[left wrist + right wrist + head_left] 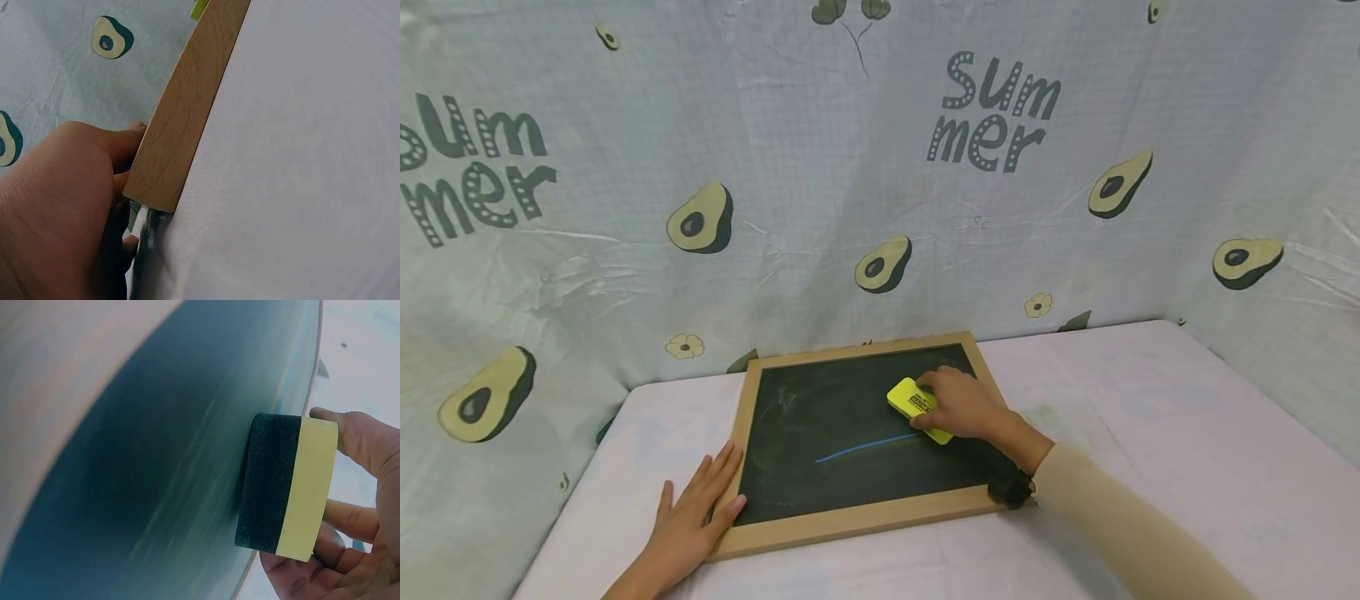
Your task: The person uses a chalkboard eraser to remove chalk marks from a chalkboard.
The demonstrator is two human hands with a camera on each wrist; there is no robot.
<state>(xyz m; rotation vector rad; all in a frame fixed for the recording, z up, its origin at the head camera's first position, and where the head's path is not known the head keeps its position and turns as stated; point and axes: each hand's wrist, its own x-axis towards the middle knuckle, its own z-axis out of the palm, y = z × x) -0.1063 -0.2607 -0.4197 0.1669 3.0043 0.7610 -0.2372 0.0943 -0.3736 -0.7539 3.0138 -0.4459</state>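
A small chalkboard [820, 392] in a light wooden frame lies on the table, a blue chalk line [867, 447] running across its lower middle. My right hand [961, 403] grips a yellow board eraser [912, 397] over the right half of the board, at the right end of the line. In the right wrist view the eraser's dark felt side [269, 481] faces the board, thumb and fingers round its yellow back. At the board's lower left corner my left hand [688, 517] rests on the wooden frame [181, 119] with its fingers spread.
A pale pink cloth [1150, 433] covers the table around the board. Behind it hangs a white sheet [805, 150] printed with avocados and lettering. A black band with a dark box [1011, 487] sits on the right wrist, over the board's lower right corner.
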